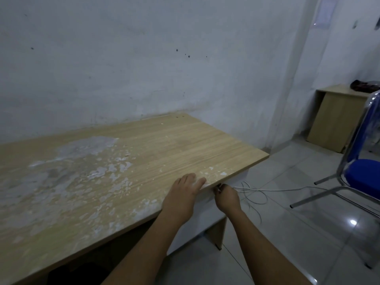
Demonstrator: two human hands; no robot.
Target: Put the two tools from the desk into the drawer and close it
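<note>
While both forearms are stretched forward from the bottom of the view, the left hand point(186, 191) is laid flat, fingers spread wide and empty, on the near right part of the desk point(144, 153). Just beside it and below the desk edge, the right hand point(227, 197) is curled closed around a small dark thing, perhaps a drawer pull or a key; which one cannot be told. The drawer point(236, 182) itself is mostly hidden under the desk top, and only a pale front is glimpsed. No tools are seen on the desk, so they are judged to be already stowed, though that cannot be confirmed.

A pinched finger is the likely mishap if the drawer is pushed shut while the right hand is curled at its front. A white cable point(267, 190) trails along the floor just beside that hand and could be snagged or trapped in the drawer.

Farther on, the desk surface is marked with grey-white patches. To the right, a blue chair point(362, 173) stands well apart on the tiled floor, and a small wooden cabinet point(337, 120) is set against the far wall.
</note>
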